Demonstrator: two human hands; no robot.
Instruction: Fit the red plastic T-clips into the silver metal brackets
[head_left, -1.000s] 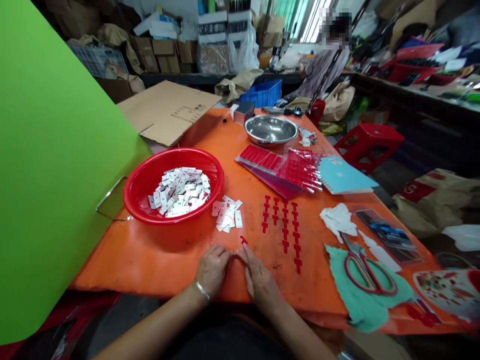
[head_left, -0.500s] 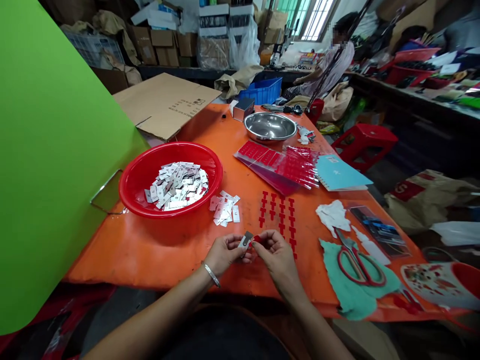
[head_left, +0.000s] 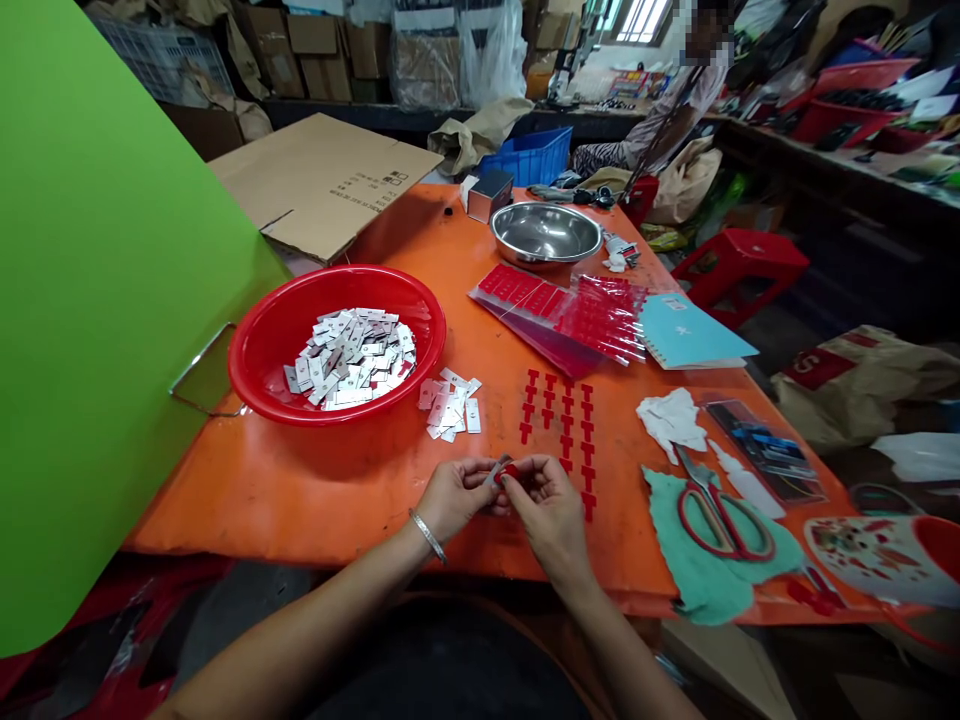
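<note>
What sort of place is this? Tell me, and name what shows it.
Most likely a workshop for handwork: a red basin heaped with small flat pieces, red T-shaped pieces laid in rows on an orange table, and cardboard boxes lined up behind.

A slim, silver-coloured bracelet (head_left: 427, 535) with a glinting, textured surface circles the arm just behind the left hand (head_left: 454, 497). Behind the right hand (head_left: 551, 515), the right forearm (head_left: 619, 635) is bare. Dark clothing (head_left: 442, 665) shows bodyward of both hands, its details lost in shadow.
</note>
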